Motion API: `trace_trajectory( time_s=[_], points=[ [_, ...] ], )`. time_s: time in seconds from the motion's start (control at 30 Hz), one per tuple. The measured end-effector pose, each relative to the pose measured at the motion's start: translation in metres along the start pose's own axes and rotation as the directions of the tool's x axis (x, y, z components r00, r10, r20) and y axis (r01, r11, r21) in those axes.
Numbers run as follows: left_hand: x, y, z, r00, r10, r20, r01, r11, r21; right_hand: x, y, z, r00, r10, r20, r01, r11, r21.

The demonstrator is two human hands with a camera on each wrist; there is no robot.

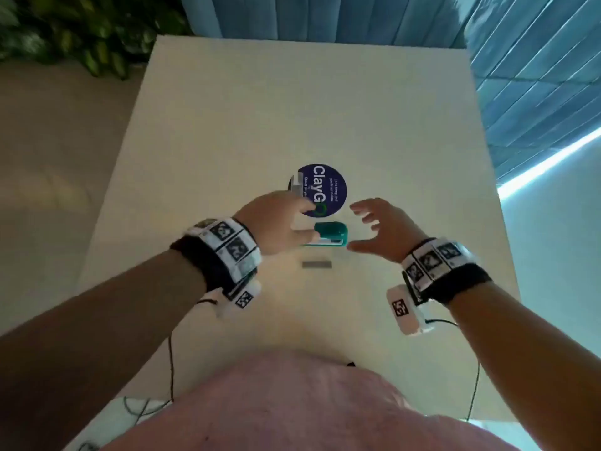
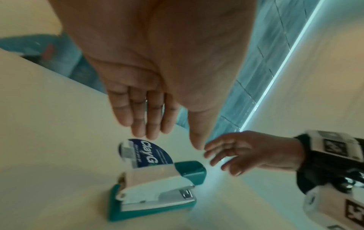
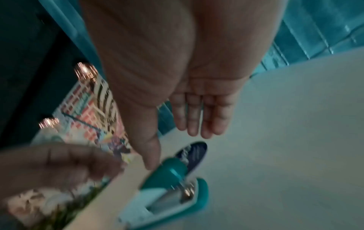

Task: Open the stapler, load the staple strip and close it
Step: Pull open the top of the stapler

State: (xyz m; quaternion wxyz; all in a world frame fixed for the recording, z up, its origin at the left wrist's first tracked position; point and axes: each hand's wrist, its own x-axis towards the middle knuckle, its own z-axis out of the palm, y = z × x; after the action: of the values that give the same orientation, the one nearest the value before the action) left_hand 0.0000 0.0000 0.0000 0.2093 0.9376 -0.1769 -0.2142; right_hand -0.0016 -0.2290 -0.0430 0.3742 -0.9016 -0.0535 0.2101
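Observation:
A teal and white stapler [image 1: 329,234] lies closed on the cream table [image 1: 292,109], just in front of a round blue sticker. A short grey staple strip [image 1: 317,264] lies on the table on the near side of the stapler. My left hand [image 1: 307,222] hovers at the stapler's left end with straight fingers and holds nothing. In the left wrist view the left hand [image 2: 173,138] is above the stapler [image 2: 155,189] and apart from it. My right hand [image 1: 357,227] is spread at the stapler's right end. In the right wrist view its thumb [image 3: 149,152] is close to the stapler's [image 3: 171,186] teal cap.
A round blue sticker [image 1: 328,187] marked ClayG lies flat on the table, with a small white and grey object [image 1: 296,183] at its left edge. Blue curtains hang behind and to the right of the table. Green plants stand at the far left.

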Motion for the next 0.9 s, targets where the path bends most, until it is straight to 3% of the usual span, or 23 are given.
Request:
trace_trajectory(
  time_s=[0.13,0.37,0.63,0.9],
  points=[
    [0.032,0.028,0.024,0.993,0.108,0.053,-0.109,0.994,0.024,0.013,0.001,0.019,0.991,0.071,0.109,-0.062,0.994,-0.092],
    [0.054,0.031,0.048,0.987,0.142,0.070,-0.141,0.990,-0.008,0.017,0.006,0.028,0.998,0.027,0.058,-0.018,0.988,-0.152],
    [0.055,0.037,0.020,0.965,0.216,0.149,-0.233,0.967,0.102,0.020,0.009,0.027,0.998,0.000,0.060,0.009,0.989,-0.150],
    [-0.008,-0.022,-0.039,0.953,0.288,-0.090,-0.288,0.957,0.014,0.024,0.017,0.031,0.998,-0.040,0.045,0.046,0.990,-0.132]
  ],
)
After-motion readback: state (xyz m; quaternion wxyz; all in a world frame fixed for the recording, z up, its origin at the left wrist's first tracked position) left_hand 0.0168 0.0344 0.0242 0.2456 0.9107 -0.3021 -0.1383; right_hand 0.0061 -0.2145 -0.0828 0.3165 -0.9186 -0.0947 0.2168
